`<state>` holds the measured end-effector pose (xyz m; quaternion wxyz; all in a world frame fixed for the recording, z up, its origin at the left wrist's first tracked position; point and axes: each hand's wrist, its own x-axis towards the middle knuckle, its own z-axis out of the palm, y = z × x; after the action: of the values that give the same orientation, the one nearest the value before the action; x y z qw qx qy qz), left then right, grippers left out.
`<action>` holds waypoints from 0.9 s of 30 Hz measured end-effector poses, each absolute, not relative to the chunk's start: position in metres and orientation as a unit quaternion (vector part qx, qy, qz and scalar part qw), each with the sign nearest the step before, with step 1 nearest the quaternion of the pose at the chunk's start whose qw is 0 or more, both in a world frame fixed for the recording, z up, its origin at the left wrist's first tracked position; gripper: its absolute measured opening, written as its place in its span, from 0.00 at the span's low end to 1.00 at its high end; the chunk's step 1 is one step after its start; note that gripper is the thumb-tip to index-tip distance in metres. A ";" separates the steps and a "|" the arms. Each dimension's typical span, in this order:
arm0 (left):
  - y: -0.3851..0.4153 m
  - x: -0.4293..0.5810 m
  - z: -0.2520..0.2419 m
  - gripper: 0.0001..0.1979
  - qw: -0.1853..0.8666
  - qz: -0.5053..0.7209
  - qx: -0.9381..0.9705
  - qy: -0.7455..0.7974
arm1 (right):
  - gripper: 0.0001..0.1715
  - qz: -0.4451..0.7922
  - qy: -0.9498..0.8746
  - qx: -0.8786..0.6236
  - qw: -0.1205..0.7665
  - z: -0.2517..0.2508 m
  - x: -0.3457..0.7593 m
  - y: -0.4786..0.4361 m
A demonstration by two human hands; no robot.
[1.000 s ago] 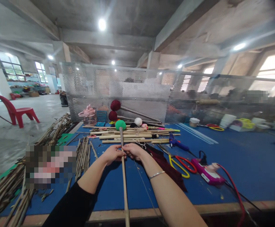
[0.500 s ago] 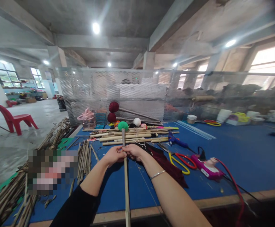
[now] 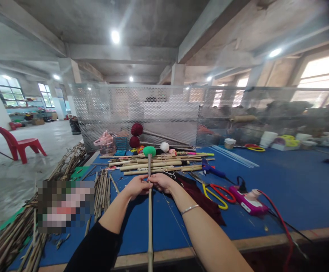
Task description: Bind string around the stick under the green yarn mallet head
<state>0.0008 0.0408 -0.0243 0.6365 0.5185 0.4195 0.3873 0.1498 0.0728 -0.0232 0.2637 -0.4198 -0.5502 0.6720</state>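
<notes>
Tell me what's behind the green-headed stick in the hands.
Behind the held stick lie pale sticks on the blue tabletop. Whatever its green head covers cannot be seen.

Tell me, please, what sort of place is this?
Probably a craft workshop: wooden sticks, scissors and what looks like a glue gun lie on a blue worktable.
</notes>
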 end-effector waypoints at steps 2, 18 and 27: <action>0.038 0.000 -0.019 0.28 0.656 0.372 0.508 0.415 | 0.10 0.671 -0.560 -0.415 0.254 -0.024 0.151 0.074; 0.032 0.003 -0.017 0.30 0.655 0.370 0.496 0.434 | 0.11 0.694 -0.543 -0.406 0.242 -0.023 0.151 0.075; 0.035 0.004 -0.023 0.25 0.605 0.372 0.529 0.464 | 0.18 0.643 -0.556 -0.446 0.280 -0.026 0.145 0.071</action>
<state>0.0038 0.0347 -0.0231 0.6051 0.5293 0.4640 0.3721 0.1447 0.0713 -0.0258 0.2804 -0.4461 -0.5559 0.6429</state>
